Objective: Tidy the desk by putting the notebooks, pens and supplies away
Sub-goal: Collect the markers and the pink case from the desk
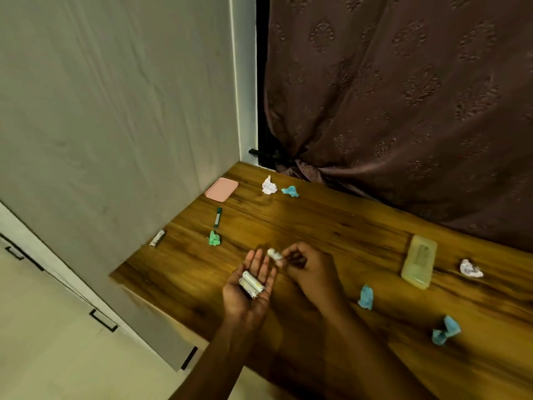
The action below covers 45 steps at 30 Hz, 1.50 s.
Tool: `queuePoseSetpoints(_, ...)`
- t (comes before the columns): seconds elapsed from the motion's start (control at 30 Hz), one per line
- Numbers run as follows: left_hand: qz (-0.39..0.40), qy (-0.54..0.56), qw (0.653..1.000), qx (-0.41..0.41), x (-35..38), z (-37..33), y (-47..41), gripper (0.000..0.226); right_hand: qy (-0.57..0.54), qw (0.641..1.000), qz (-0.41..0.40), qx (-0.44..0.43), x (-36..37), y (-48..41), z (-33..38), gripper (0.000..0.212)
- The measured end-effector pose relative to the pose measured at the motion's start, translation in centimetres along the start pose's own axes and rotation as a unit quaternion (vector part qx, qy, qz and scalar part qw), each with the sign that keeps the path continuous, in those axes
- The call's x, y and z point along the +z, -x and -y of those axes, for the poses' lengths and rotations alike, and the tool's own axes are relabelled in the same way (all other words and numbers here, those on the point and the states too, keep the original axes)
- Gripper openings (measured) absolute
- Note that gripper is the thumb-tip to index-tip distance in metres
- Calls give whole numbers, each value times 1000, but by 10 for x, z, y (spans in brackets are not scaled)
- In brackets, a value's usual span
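- White cylinders (pixel 250 284), at least two, lie across the upturned left hand (pixel 245 295); its fingers are straight, carrying rather than gripping.
- The right hand (pixel 310 269) pinches one small white piece (pixel 274 253), too blurred to identify, just beyond the left fingertips.
- Both hands hover over the desk (pixel 331 223), left of the one yellow case (pixel 418 261), with bare wood between.
- Paper wads, six:
  - white, two: one (pixel 470 268) just right of the case, one (pixel 269 185) far up-left by the curtain (pixel 403 96);
  - blue, three: (pixel 365 297) and (pixel 445 330) on the near side of the case, (pixel 290 191) beside the far white one;
  - green, one (pixel 214 238), well left of the case.
- One marker (pixel 217 217) ends at the green wad.
- One loose cylinder (pixel 157 238) lies at the desk's left edge by the wall.
- One pink tray (pixel 221 189) sits in the far left corner, farthest from the case.
- Broad open wood runs up-left from the case to the far wads.
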<state>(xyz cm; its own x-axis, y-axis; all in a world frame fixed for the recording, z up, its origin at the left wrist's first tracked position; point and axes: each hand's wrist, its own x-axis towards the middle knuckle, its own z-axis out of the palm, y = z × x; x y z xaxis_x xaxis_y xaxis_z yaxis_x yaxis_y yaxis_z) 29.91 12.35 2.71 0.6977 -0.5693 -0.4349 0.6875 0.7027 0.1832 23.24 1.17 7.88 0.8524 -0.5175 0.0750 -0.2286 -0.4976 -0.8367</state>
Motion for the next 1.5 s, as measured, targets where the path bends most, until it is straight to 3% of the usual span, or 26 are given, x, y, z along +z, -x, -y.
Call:
queuePoseSetpoints(0.17,33,34,999,20,2,-21,13,34,91,992,69,-57,51,10,30,15)
queuePoseSetpoints(0.3,4,71,995,65,-9,-53,21,21,70,989,97,-85,74,5,53,16)
queuePoseSetpoints(0.47,-71,62,980,173,-33,-121,24,23,-50,991,116,-37,130,-40,68,10)
queuePoseSetpoints(0.6,-90,60,970,218,-46,-170,23,26,-66,975,210,26,212,-90,67,30)
queuePoseSetpoints(0.7,-77,53,972,218,-57,-189,23,24,16,972,234,8,258,-117,70,56)
queuePoseSetpoints(0.8,-71,46,975,207,-65,-198,22,23,182,963,178,-89,284,-135,69,67)
queuePoseSetpoints(0.83,-69,44,976,201,-65,-199,22,30,197,961,157,-113,288,-137,69,64)
queuePoseSetpoints(0.93,-50,60,979,190,-71,-199,21,96,114,977,144,-105,294,-140,66,51)
queuePoseSetpoints(0.97,-40,58,981,182,-72,-198,21,105,36,986,154,-59,289,-138,68,51)
queuePoseSetpoints(1.03,-31,53,986,155,-71,-194,21,99,-123,975,186,19,265,-130,69,56)
queuePoseSetpoints(1.13,-26,40,995,89,-56,-176,24,53,-166,949,263,-44,192,-103,62,63)
queuePoseSetpoints(1.2,-4,16,999,32,-44,-156,25,48,-122,936,315,-100,135,-77,54,68)
queuePoseSetpoints(1.3,5,-49,997,-58,-28,-114,23,50,-8,936,319,-149,68,-43,41,70)
queuePoseSetpoints(1.37,6,-87,990,-114,-15,-78,21,57,59,945,280,-158,30,-25,29,69)
queuePoseSetpoints(1.5,13,-155,972,-178,16,3,24,46,164,959,187,-136,-41,11,-4,72)
